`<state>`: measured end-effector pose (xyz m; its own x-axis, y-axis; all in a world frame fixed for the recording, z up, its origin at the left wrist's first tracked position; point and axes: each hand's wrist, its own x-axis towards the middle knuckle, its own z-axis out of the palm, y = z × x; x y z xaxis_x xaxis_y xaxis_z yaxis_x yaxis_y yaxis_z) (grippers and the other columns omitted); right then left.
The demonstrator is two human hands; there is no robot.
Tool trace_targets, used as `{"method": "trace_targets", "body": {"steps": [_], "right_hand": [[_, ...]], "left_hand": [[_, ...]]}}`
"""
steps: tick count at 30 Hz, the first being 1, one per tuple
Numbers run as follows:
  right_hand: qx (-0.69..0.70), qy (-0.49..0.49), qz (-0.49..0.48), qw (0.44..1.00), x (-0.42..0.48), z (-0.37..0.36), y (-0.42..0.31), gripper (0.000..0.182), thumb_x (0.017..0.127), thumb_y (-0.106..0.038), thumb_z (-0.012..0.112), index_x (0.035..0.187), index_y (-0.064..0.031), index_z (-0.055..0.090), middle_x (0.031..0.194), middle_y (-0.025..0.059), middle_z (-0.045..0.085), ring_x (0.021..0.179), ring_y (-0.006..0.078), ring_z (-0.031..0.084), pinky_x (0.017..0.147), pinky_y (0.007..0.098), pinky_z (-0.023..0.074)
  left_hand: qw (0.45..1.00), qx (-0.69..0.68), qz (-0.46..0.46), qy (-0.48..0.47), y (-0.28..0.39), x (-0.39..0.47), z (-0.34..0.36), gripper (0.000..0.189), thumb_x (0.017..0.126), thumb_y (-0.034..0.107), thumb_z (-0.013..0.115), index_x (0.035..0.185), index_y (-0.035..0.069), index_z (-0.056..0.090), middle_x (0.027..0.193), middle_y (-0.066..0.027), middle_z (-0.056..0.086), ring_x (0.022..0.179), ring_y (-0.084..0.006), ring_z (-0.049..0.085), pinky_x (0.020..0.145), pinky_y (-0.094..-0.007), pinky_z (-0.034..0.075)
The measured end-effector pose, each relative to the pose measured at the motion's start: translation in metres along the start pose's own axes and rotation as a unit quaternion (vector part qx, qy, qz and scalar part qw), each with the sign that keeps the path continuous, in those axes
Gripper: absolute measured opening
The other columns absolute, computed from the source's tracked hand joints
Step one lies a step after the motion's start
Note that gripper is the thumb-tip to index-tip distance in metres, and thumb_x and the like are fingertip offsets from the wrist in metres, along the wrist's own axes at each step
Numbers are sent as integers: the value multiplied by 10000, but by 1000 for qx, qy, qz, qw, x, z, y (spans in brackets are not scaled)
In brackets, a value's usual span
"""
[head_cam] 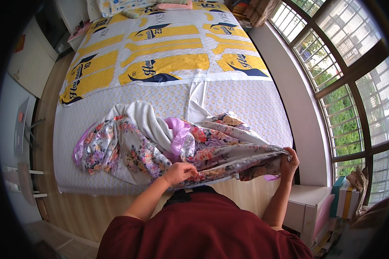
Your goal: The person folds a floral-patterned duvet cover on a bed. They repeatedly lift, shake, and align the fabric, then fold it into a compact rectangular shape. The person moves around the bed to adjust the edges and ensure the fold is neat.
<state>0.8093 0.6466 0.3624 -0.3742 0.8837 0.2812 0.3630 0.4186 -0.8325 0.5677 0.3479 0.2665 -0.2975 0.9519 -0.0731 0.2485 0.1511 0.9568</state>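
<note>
A floral satin-like cover (129,152) with purple ruffled trim (178,136) lies bunched across the near part of the bed, a plain white fabric (146,116) folded among it. At the right, my right hand (289,162) grips a gathered corner of the floral cover, drawing an edge taut. My left hand (181,173) pinches the same edge near my body, thumb and fingers closed on it. Between both hands a long pale seam runs along the cloth.
Yellow and navy printed jersey panels (168,64) lie over the far half of the patterned bed sheet (253,106). A white cabinet (308,197) stands at the right below the windows (343,119). Wooden floor (74,213) shows at the left and near side, with a chair (26,183) by the wall.
</note>
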Motion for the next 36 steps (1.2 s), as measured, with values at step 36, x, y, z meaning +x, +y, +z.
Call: {"method": "trace_targets", "body": {"steps": [36], "right_hand": [[27, 8, 30, 999, -29, -12, 9, 206, 680, 94, 500, 838, -17, 571, 735, -8, 547, 704, 66, 500, 646, 193, 402]], "left_hand": [[993, 108, 18, -32, -45, 18, 38, 197, 754, 308, 555, 761, 118, 611, 827, -78, 578, 744, -251, 568, 576, -336, 435]]}}
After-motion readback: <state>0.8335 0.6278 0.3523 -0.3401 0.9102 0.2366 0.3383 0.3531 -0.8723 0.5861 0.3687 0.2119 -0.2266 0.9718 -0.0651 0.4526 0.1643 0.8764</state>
